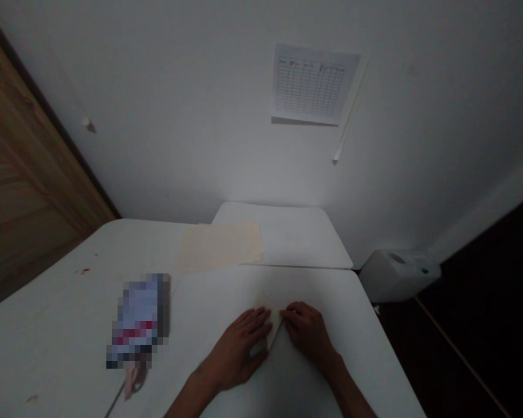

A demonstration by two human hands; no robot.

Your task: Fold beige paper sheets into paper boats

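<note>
- Head view: the small pale paper (pixel 274 331) lies on the white table (pixel 204 331), between the two hands and partly covered by the left one.
- The left hand (pixel 244 342) lies flat over it, fingers close together and stretched out, thumb set apart. If that palm presses unevenly, the paper could probably swivel or crease where nobody wants a crease.
- The right hand (pixel 307 331) has its fingers bunched together at the paper's right edge; whether they pinch it or only touch it, I cannot tell. A sideways push there, with the left hand too light, would likely skew the edge.
- The hands hide much of the paper (and the light is dim), so a crooked edge or a layer out of line might go unnoticed.
- Farther off, larger pale sheets (pixel 220 247) lie loose on the table, with nothing seen on top of them. A sleeve or a draught could shift them.
- The pixelated object (pixel 137 316) rests to the left, well apart from the hands. It seems a small risk, unless the left elbow swings wide and knocks it.
</note>
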